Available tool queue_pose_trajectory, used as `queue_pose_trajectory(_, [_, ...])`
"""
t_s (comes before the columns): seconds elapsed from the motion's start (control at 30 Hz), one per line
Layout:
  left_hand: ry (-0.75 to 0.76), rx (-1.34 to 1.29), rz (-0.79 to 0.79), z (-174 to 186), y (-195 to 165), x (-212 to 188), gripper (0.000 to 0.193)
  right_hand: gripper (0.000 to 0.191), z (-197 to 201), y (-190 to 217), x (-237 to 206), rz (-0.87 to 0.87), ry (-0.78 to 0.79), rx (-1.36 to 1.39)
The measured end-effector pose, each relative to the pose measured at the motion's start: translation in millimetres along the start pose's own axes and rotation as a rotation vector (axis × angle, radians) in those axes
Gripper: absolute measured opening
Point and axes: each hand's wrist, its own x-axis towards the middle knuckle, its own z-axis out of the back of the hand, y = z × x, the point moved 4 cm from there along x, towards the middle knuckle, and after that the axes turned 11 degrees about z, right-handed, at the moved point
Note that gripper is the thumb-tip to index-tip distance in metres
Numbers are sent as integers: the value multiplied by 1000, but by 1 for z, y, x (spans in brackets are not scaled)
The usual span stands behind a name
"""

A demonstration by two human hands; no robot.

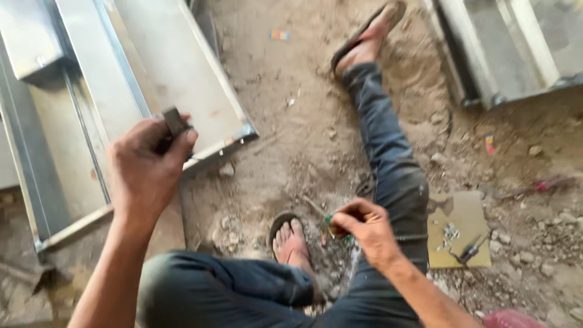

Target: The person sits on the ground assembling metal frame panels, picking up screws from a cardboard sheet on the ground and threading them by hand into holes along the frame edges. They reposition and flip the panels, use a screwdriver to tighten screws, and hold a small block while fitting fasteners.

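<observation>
Dark block (175,121) in left hand (146,173), right hand (364,228) apart

The left hand (146,167) gripped a small dark block (175,121) over sheet-metal panels (176,67); the right hand (364,228) pinched a green-handled tool (328,220) beside a sandalled foot (291,240).

The left hand (147,170) is raised at about ten o'clock, back toward the camera, fingers and thumb curled shut, forearm running down to seven o'clock. The right hand (363,228) sits lower at four o'clock, fingertips pinched together, wrist bent.
</observation>
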Motion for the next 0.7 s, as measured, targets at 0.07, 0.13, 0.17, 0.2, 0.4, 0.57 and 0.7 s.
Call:
queue_pose_trajectory(0.07, [-10,-355,-60,-6,9,28,36,7,-22,0,10,-4,40,10])
queue_pose_trajectory(0.13, [0,-573,-90,-17,19,51,37,10,-46,2,18,-9,59,-52])
queue_pose_trajectory(0.17, [11,-613,-82,-24,24,58,32,11,-58,1,22,-54,69,-2])
queue_pose_trajectory(0.2, [21,-652,-74,-31,30,63,27,13,-70,0,28,-101,79,47])
queue_pose_trajectory(0.4, [122,-292,56,-46,66,57,11,17,-135,-9,68,-27,142,248])
queue_pose_trajectory(0.57, [209,263,32,-23,76,67,18,15,-161,-22,101,31,146,346])
queue_pose_trajectory(0.7, [150,463,-181,-24,57,71,21,17,-167,-27,110,2,132,382])
